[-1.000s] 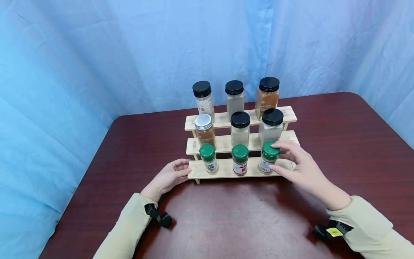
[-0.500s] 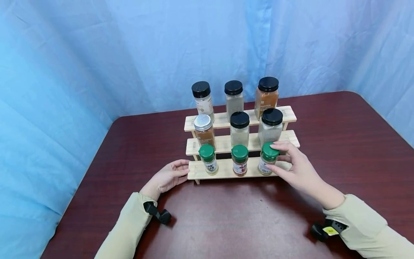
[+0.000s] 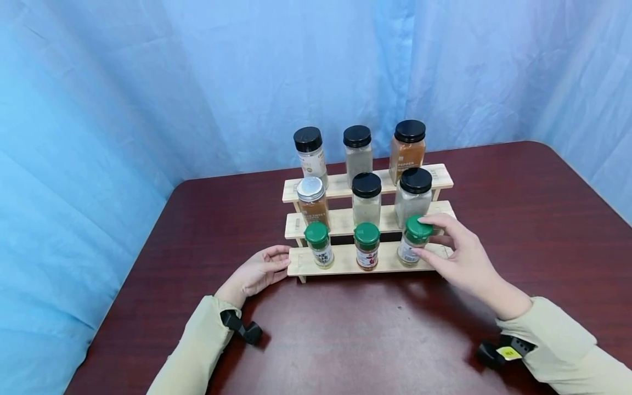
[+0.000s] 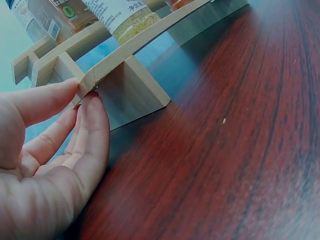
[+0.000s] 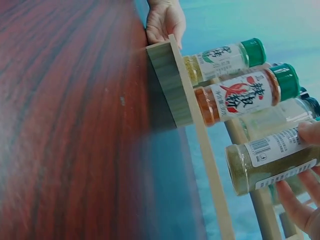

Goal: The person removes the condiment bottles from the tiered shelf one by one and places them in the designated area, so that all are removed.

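A three-tier wooden rack [image 3: 345, 265] holds several spice jars. My left hand [image 3: 261, 269] pinches the left end of its lowest board, thumb on top and fingers underneath, as the left wrist view shows. My right hand [image 3: 464, 258] grips a green-lidded spice jar [image 3: 407, 252] at the right of that board, thumb and fingers around its sides. This jar leans slightly, and in the right wrist view its base [image 5: 239, 170] stands a little off the board. Beside it on the bottom tier are a green-lidded jar of red powder [image 3: 367, 255] and another of yellowish seasoning [image 3: 323, 254].
Close behind the gripped jar, the middle tier carries a black-lidded jar [image 3: 413, 200], another black-lidded jar [image 3: 366, 206] and a silver-lidded one [image 3: 313, 206]. Black-lidded jars line the top tier. The dark red table [image 3: 345, 340] ends at a blue curtain [image 3: 237, 82].
The green-lidded jar in my right hand has shifted slightly to the right and tipped a little, the hand moving with it. My left hand keeps its place on the rack.
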A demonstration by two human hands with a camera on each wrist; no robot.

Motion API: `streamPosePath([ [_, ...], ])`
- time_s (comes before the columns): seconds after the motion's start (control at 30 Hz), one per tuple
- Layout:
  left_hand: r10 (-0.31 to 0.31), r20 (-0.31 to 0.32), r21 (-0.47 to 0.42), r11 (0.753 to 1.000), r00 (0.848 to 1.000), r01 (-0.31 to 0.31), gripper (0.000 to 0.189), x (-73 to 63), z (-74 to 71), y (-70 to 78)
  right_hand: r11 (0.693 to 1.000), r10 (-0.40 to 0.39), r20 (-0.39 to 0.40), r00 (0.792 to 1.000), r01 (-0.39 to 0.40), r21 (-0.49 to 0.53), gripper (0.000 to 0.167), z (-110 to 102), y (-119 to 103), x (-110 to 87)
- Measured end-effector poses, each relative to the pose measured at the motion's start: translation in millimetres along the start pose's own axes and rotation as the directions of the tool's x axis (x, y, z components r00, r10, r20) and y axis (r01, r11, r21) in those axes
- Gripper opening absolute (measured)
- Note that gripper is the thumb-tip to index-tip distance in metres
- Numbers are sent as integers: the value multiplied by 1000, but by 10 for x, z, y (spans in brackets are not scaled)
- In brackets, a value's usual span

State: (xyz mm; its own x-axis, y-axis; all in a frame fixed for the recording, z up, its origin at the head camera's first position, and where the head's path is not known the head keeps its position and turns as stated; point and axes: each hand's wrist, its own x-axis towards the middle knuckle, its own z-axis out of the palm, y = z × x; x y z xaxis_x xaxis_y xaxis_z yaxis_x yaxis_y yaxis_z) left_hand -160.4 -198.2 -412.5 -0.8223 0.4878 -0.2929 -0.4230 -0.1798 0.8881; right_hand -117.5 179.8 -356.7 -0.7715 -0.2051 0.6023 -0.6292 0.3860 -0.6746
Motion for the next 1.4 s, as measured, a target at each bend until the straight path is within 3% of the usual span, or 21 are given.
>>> streamPosePath([
  [0.17, -1, 2, -6, 1000, 1000, 1, 25, 2, 5, -11, 999, -7, 9, 1000, 7, 53, 63, -143, 11, -41],
  [0.37, -2, -15, 10, 1000, 1000, 2, 31, 8, 0, -10, 997, 8, 25, 1000, -6, -74, 68, -379, 44, -90],
  [0.6, -5, -21, -2, 1000, 1000, 5, 30, 4, -12, -4, 993, 38, -47, 998, -43, -106, 72, -589, 117, -126],
  [0.83, -9, -22, -7, 1000, 1000, 9, 30, 9, -9, -1, 988, 157, -119, 980, -156, 11, 70, -730, 219, -115],
  [1.0, -11, -23, -17, 1000, 1000, 11, 29, 5, 13, 4, 974, 227, -167, 960, -221, 52, 68, -810, 362, -88],
  [1.4, -8, -35, 6, 1000, 999, 8, 30, 7, 8, -4, 954, 266, -211, 941, -289, -83, 59, -931, 868, 6],
])
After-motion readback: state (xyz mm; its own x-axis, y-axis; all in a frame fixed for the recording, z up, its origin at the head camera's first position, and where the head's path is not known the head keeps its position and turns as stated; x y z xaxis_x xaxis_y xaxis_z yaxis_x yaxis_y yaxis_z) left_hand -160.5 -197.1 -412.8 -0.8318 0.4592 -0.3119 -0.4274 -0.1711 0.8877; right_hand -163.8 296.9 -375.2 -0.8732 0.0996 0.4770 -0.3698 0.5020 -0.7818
